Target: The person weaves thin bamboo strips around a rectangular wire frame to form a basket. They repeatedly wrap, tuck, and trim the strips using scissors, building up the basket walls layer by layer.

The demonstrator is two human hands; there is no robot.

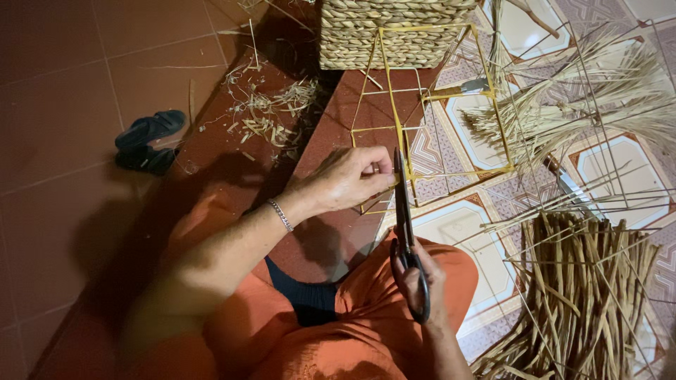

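Note:
My left hand (350, 177) grips the near corner of a yellow wire frame (436, 98) shaped like an open box, which stands on the tiled floor in front of me. My right hand (421, 281) holds black scissors (403, 211) by the handles, the long blades pointing up along the frame's near upright bar, right beside my left fingers. A silver bracelet (281, 214) is on my left wrist. My legs in orange cloth lie under both arms.
A woven straw basket (384, 32) stands behind the frame. Bundles of dry reeds (584, 288) and thin straw stalks (584, 105) lie at right. Straw scraps (267, 112) litter the red floor; dark sandals (149, 141) sit at left.

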